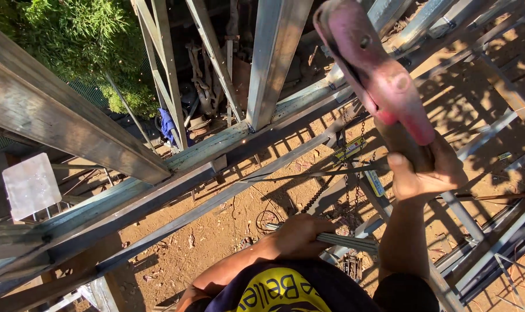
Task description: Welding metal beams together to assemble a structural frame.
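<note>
Outdoors, looking down through a steel frame onto bare dirt, hard sun and truss shadows everywhere, green shrubs beyond the upper-left corner. Landmark: the long diagonal steel beam (176,173) running from lower left up to the right.

Right hand (424,173) is sitting below and right of the beam, wrapped closed around the brown grip of a pink electrode holder (372,75), whose jaw end is pointing up past the beam's upper end, close to the lens. Can't tell whether a rod is clamped in it.

Left hand (300,234) is hanging below the beam, over the dirt, fingers closed around a bundle of welding rods (346,241) lying roughly level and pointing right.

A few small sparks are showing at the joint where the upright post (268,63) is meeting the beam, so my read is that's the seam being worked.

Judgement on doing it well:
- keeping the holder wrist firm, elbow tucked, so the tip is tracking the post-to-beam seam steadily
- keeping the spare rods away from the beam, no stray contact
- footing looks high above the dirt, so shifting weight slowly.

Also around: a chain (349,185) dangling below the beam near the right hand, a pale square plate (30,185) at far left under the beam.
</note>
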